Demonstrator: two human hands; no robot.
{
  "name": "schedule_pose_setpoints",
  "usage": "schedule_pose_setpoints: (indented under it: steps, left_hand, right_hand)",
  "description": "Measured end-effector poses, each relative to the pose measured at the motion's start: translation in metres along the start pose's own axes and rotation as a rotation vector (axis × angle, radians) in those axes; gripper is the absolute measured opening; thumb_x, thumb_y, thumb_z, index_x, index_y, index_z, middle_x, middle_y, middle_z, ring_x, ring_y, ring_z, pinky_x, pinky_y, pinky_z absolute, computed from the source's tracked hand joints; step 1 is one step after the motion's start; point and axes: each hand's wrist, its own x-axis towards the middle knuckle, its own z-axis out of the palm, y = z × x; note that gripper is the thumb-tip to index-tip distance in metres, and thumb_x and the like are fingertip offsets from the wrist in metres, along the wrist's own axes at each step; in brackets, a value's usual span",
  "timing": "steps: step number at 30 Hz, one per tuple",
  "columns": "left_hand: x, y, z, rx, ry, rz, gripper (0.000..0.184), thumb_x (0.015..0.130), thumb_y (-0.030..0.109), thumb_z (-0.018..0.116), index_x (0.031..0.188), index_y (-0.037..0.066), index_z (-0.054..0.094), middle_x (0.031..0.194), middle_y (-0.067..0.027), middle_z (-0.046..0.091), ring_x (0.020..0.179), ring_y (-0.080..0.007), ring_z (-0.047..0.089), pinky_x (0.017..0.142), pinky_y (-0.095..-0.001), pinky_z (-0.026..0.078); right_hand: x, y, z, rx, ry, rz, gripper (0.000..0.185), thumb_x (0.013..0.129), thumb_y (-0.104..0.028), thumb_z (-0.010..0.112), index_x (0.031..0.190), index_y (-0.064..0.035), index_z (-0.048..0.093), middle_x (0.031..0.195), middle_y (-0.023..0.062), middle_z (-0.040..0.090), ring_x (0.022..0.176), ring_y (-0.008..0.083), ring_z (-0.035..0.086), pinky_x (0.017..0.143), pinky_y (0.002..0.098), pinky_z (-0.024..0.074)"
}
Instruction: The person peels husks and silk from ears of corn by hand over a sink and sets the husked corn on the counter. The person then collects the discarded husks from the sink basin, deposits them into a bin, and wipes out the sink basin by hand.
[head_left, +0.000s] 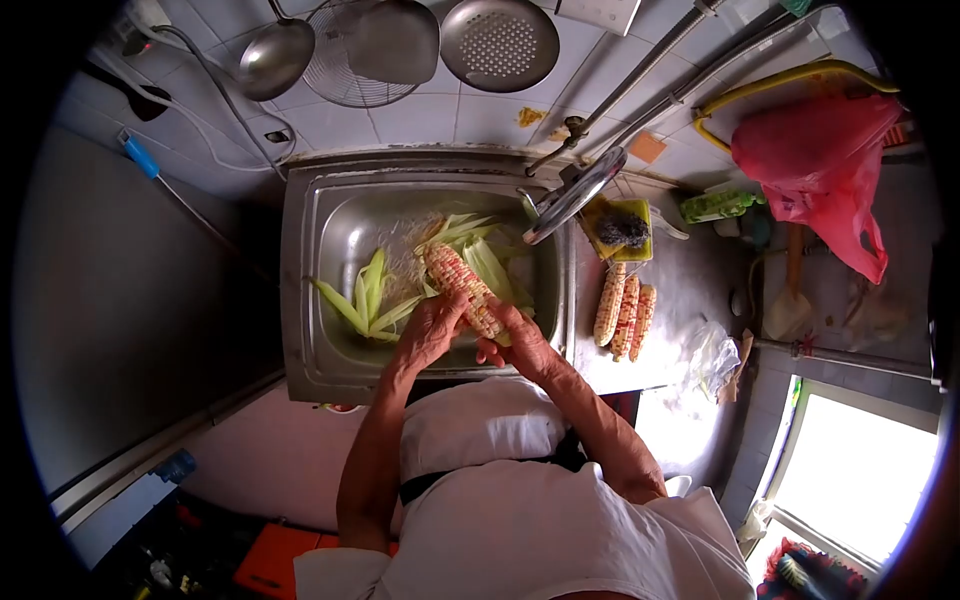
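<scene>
Over the sink (303, 270) I hold a corn cob (462, 283) with speckled red and cream kernels, its husk mostly off. My left hand (432, 328) is closed against the cob's near left side. Around its lower end my right hand (522, 342) is wrapped, with a bit of pale green near the fingers. Green corn husks (372, 295) and pale silk lie in the sink below the cob. On the counter to the right, three husked corn cobs (627, 312) rest side by side.
A chrome faucet (580, 195) reaches over the sink's right rim. Behind it sits a yellow dish with a dark scouring pad (625, 230). A red plastic bag (815, 160) hangs at the right. A ladle (275, 62) and skimmers hang on the tiled wall.
</scene>
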Motion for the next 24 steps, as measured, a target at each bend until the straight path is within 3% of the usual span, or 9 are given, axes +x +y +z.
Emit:
schedule_pose_setpoints:
  steps: [4,6,8,10,14,17,19,20,24]
  left_hand:
    - [0.0,0.002,-0.007,0.39,0.184,0.146,0.059,0.103,0.049,0.055,0.066,0.003,0.058,0.056,-0.0014,0.052,0.052,-0.0123,0.047,0.053,-0.0332,0.041]
    - [0.0,0.008,-0.012,0.105,0.133,0.03,0.058,0.104,0.049,0.052,0.067,0.005,0.058,0.053,0.0,0.049,0.051,-0.0099,0.047,0.046,-0.0292,0.039]
    - [-0.005,0.021,-0.023,-0.132,0.073,0.238,0.054,0.105,0.052,0.048,0.065,0.015,0.047,0.053,0.0052,0.041,0.041,-0.0043,0.039,0.034,-0.0213,0.028]
    - [-0.008,0.036,-0.032,-0.643,0.209,0.266,0.05,0.106,0.049,0.046,0.07,0.014,0.048,0.055,0.0056,0.04,0.038,-0.0047,0.03,0.034,-0.0236,0.025]
    - [-0.016,0.046,-0.082,-1.125,-0.146,0.566,0.042,0.108,0.039,0.046,0.075,0.013,0.048,0.057,0.0032,0.04,0.034,-0.0056,0.026,0.036,-0.0251,0.029]
    - [-0.004,-0.029,-0.122,-1.029,-0.18,0.436,0.034,0.105,0.039,0.055,0.086,0.011,0.059,0.059,0.0019,0.047,0.041,-0.0083,0.043,0.04,-0.0245,0.036]
    - [0.013,-0.107,-0.138,0.552,0.314,-0.004,0.034,0.1,0.037,0.064,0.112,0.005,0.062,0.072,-0.0022,0.059,0.054,-0.0146,0.056,0.05,-0.0302,0.049]
    - [0.022,-0.136,-0.135,0.55,0.311,-0.002,0.034,0.1,0.037,0.064,0.112,0.005,0.062,0.072,-0.0022,0.059,0.054,-0.0146,0.056,0.05,-0.0302,0.049]
    - [-0.001,-0.022,-0.054,0.072,0.227,-0.109,0.057,0.099,0.049,0.061,0.123,-0.003,0.056,0.099,-0.0122,0.069,0.071,-0.0162,0.07,0.055,-0.0294,0.054]
  right_hand:
    - [-0.002,-0.009,-0.008,-0.413,0.026,0.027,0.063,0.1,-0.061,0.046,0.1,0.0,0.062,0.067,0.0058,0.057,0.059,0.0155,0.057,0.064,0.0314,0.0499]
    - [0.001,-0.004,-0.011,-0.374,0.02,0.03,0.066,0.099,-0.061,0.045,0.096,0.0016,0.064,0.071,0.0091,0.063,0.065,0.0177,0.062,0.066,0.0333,0.0499]
    - [0.0,0.001,-0.016,-0.425,-0.029,-0.034,0.068,0.1,-0.061,0.044,0.106,0.0039,0.064,0.077,0.0122,0.068,0.071,0.0203,0.066,0.072,0.0344,0.0527]
    - [-0.004,0.003,-0.012,-0.299,-0.022,-0.005,0.069,0.1,-0.06,0.044,0.114,0.0048,0.061,0.082,0.0142,0.069,0.075,0.0232,0.069,0.078,0.0359,0.0541]
    - [0.001,0.021,-0.018,0.013,-0.023,0.012,0.072,0.103,-0.057,0.043,0.133,0.0078,0.049,0.093,0.0212,0.07,0.086,0.0294,0.073,0.087,0.0377,0.0578]
    - [0.003,0.031,-0.023,0.152,-0.095,-0.128,0.079,0.103,-0.063,0.039,0.138,0.007,0.045,0.1,0.022,0.07,0.1,0.0305,0.071,0.095,0.0415,0.0551]
    - [0.004,0.027,-0.017,0.157,-0.08,-0.142,0.081,0.102,-0.066,0.038,0.139,0.006,0.044,0.102,0.021,0.07,0.102,0.0301,0.07,0.097,0.0423,0.0539]
    - [0.003,0.024,-0.017,0.157,-0.062,-0.153,0.084,0.101,-0.068,0.037,0.14,0.0051,0.043,0.104,0.02,0.07,0.104,0.0297,0.069,0.098,0.043,0.0527]
    - [0.005,0.031,-0.033,0.08,-0.123,-0.082,0.078,0.102,-0.066,0.036,0.136,0.0028,0.049,0.096,0.0147,0.068,0.09,0.0246,0.069,0.096,0.0397,0.0527]
